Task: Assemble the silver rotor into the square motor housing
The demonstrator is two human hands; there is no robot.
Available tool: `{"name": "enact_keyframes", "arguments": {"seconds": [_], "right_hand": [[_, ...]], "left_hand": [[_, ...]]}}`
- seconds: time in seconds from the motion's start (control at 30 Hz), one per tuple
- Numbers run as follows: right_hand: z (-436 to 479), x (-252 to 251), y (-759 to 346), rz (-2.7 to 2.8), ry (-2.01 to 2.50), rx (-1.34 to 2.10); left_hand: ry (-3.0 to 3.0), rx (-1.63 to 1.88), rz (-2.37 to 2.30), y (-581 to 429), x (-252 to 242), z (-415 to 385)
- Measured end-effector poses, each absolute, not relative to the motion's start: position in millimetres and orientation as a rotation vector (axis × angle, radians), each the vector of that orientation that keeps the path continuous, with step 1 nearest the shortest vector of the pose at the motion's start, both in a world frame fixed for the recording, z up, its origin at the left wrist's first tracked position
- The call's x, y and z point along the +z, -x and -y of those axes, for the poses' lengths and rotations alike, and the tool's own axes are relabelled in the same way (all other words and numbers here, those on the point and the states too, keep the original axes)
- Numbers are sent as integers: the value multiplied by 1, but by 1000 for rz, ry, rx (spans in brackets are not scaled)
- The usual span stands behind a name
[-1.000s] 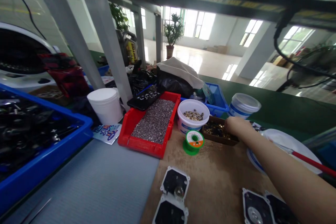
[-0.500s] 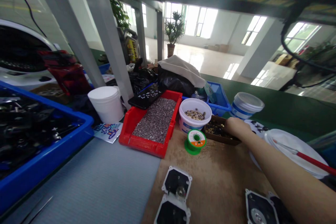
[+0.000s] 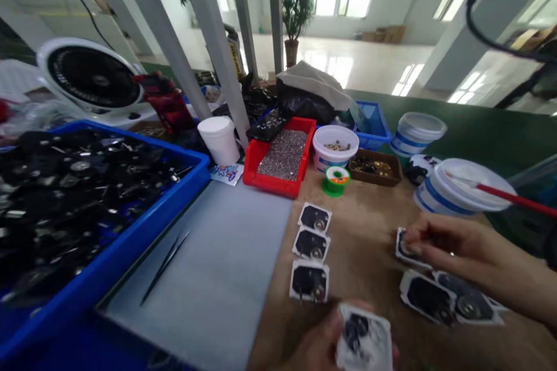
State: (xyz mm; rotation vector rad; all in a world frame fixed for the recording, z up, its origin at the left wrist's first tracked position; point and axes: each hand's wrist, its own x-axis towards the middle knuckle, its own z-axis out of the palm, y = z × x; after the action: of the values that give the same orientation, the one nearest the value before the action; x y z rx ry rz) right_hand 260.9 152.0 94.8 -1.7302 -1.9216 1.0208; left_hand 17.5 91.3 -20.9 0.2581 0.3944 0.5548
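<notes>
At the bottom centre my left hand (image 3: 319,339) holds a white-framed square part (image 3: 365,339) with dark pieces on its face. To the right, my right hand (image 3: 452,246) has its thumb and fingers pinched together over another white-framed black part (image 3: 404,250); anything between the fingertips is too small to make out. Below that hand more such parts (image 3: 429,297) lie on the brown board. Left of my hands, three similar parts (image 3: 311,245) form a column, each with a round metal piece.
A blue bin of black parts (image 3: 174,200) fills the left. Tweezers (image 3: 164,266) lie on the grey mat. Behind stand a red tray (image 3: 276,185), solder spool (image 3: 335,188), white tubs (image 3: 334,153) and brown box (image 3: 378,179).
The view has tilted down and left. My right hand has come back from the brown box to the parts on the board. My left hand has come into view, holding a part.
</notes>
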Motion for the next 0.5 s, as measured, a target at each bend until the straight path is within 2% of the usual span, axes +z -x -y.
{"name": "enact_keyframes", "arguments": {"seconds": [0.1, 0.17, 0.23, 0.33, 0.5], "right_hand": [[-88, 92, -230, 1686, 1510, 1437], [-57, 86, -217, 1581, 1430, 1566], [-35, 76, -211, 1606, 1445, 1525], [-13, 61, -209, 1800, 1521, 1283], [9, 53, -204, 1988, 1385, 1019]], "left_hand": [[-272, 629, -359, -25, -21, -83], [-331, 700, -370, -27, -14, -76], [-394, 747, -398, -27, -5, -68], [-501, 784, -418, -26, 8, -51], [-673, 736, -448, -22, 22, -27]]}}
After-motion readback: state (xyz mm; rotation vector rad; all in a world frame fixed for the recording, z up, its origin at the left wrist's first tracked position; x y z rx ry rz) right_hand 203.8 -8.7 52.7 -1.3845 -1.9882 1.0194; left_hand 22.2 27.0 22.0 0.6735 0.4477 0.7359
